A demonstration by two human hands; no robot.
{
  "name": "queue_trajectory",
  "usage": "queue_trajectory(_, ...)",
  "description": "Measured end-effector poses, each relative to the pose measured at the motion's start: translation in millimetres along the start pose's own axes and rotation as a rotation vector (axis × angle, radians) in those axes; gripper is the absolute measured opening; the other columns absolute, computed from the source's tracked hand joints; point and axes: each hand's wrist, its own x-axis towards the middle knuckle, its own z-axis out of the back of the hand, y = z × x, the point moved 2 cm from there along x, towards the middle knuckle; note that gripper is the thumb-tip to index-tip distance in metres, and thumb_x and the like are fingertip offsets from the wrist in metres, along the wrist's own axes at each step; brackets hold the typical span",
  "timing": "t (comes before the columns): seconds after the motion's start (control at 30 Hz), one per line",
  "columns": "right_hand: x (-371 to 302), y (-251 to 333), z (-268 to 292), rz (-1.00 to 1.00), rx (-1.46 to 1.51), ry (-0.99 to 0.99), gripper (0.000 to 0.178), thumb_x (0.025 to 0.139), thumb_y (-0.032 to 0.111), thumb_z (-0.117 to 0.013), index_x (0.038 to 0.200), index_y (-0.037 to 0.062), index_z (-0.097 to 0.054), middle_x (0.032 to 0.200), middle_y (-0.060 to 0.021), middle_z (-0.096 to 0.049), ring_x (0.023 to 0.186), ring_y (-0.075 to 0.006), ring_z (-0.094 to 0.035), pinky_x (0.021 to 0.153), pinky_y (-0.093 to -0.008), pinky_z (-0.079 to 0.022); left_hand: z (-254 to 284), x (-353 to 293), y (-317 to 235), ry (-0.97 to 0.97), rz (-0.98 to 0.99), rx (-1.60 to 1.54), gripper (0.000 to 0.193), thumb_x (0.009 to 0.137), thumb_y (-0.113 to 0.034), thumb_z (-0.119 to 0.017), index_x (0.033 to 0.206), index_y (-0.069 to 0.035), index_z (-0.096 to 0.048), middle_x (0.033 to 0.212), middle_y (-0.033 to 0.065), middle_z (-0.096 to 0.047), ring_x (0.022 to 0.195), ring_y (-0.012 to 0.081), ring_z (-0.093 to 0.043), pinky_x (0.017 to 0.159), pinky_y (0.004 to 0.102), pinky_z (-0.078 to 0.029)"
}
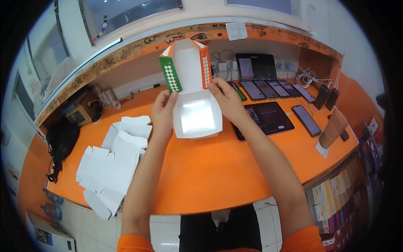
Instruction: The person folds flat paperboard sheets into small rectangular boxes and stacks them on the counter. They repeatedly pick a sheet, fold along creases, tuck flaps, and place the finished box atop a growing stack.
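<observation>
A partly folded cardboard box (189, 67) is held up above the desk, its white inside facing me. Green and orange-red patterned side panels stand at its left and right, and a clear window (198, 116) fills the lower panel. My left hand (164, 108) pinches the box at its left fold, below the green panel. With my right hand (227, 98) I grip the opposite fold, under the orange-red panel. Flat white unfolded box blanks (109, 168) lie in an overlapping pile left of my left forearm.
Several phones (270, 89), a tablet (268, 117) and a dark laptop-like screen (256, 67) occupy the right of the orange desk (201, 176). White cables and black chargers (326, 97) sit beyond a brown tube (333, 128). A black bag (63, 136) lies at the left edge.
</observation>
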Motion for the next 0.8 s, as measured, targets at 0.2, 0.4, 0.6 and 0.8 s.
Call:
queue_trajectory(0.2,8,-61,-3,-0.037,0.009,-0.035,0.028,0.101,0.031,-0.052,0.110,0.0052,-0.057,0.097,-0.0114,-0.065,0.087,-0.0183,-0.060,0.080,-0.0307,-0.046,4,25,44,0.001,0.011,0.029,0.018,0.099,-0.022,-0.059,0.103,-0.005,-0.062,0.087,-0.0005,-0.061,0.080,0.0063,-0.054,0.072,0.0225,-0.044)
queue_trajectory(0.4,10,-86,-3,-0.171,-0.071,-0.112,0.030,0.102,0.036,-0.048,0.110,0.0082,-0.056,0.088,-0.0110,-0.063,0.085,-0.0216,-0.061,0.079,-0.0332,-0.046,-2,38,58,-0.062,0.183,0.238,0.020,0.097,-0.026,-0.061,0.101,-0.007,-0.062,0.080,-0.0018,-0.060,0.070,0.0065,-0.053,0.064,0.0230,-0.043)
queue_trajectory(0.6,2,-85,-2,-0.183,-0.128,-0.199,0.038,0.103,0.038,-0.043,0.111,0.0037,-0.057,0.091,-0.0170,-0.065,0.088,-0.0304,-0.063,0.080,-0.0383,-0.047,-2,66,53,-0.053,0.317,0.057,0.016,0.098,-0.022,-0.059,0.092,-0.007,-0.060,0.084,0.0017,-0.062,0.072,0.0100,-0.056,0.064,0.0270,-0.046)
queue_trajectory(0.8,-3,-84,0,-0.275,-0.252,-0.253,0.054,0.104,0.048,-0.034,0.121,0.0023,-0.055,0.101,-0.0141,-0.063,0.090,-0.0235,-0.063,0.084,-0.0344,-0.049,-5,84,68,0.028,0.192,0.053,0.015,0.098,-0.021,-0.060,0.095,-0.006,-0.062,0.084,-0.0004,-0.061,0.075,0.0078,-0.055,0.067,0.0250,-0.045)
